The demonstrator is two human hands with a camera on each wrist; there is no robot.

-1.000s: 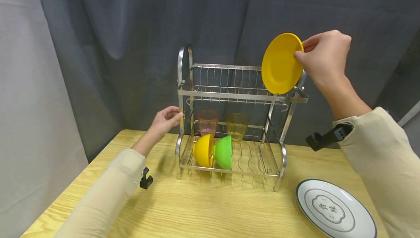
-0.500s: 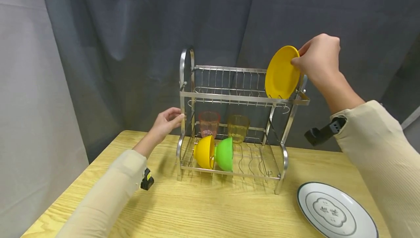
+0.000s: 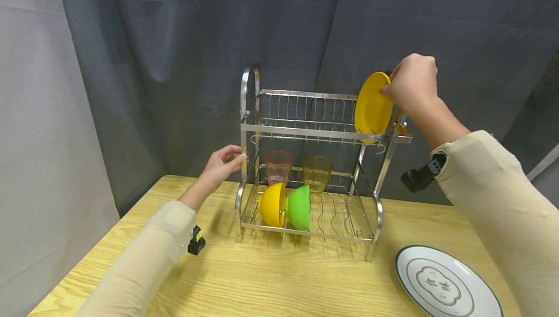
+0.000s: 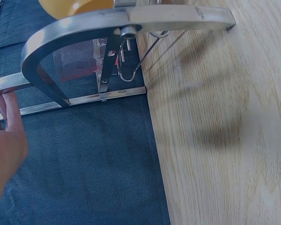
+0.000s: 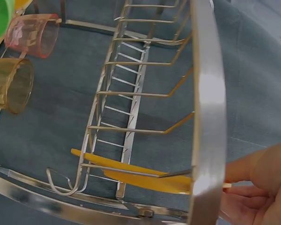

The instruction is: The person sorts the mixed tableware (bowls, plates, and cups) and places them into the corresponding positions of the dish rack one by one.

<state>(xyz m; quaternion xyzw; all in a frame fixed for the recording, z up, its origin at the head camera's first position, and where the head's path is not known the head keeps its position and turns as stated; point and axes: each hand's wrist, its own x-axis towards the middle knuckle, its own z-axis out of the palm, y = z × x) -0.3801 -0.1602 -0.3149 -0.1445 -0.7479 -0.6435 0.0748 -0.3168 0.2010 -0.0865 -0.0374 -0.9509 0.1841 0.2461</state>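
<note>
A two-tier metal dish rack [image 3: 305, 132] stands on the wooden table. My right hand [image 3: 412, 84] pinches the rim of a yellow plate [image 3: 372, 106], which stands on edge at the right end of the upper tier. In the right wrist view the yellow plate [image 5: 145, 176] sits between the tier's wires. My left hand [image 3: 221, 164] holds the rack's left upright between thumb and fingers. On the lower tier a yellow bowl [image 3: 271, 205] and a green bowl [image 3: 299, 208] lie on their sides. Behind them are a pink cup [image 3: 278, 167] and an amber cup [image 3: 317, 174].
A white plate [image 3: 447, 283] with a dark rim and printed characters lies on the table [image 3: 271, 278] at the front right. Dark curtains [image 3: 192, 64] hang behind the rack. A hook [image 3: 381, 148] sticks out below the upper tier's right end.
My right hand has moved down and slightly left, lowering the yellow plate into the right end of the upper tier. My left hand keeps its hold on the upright.
</note>
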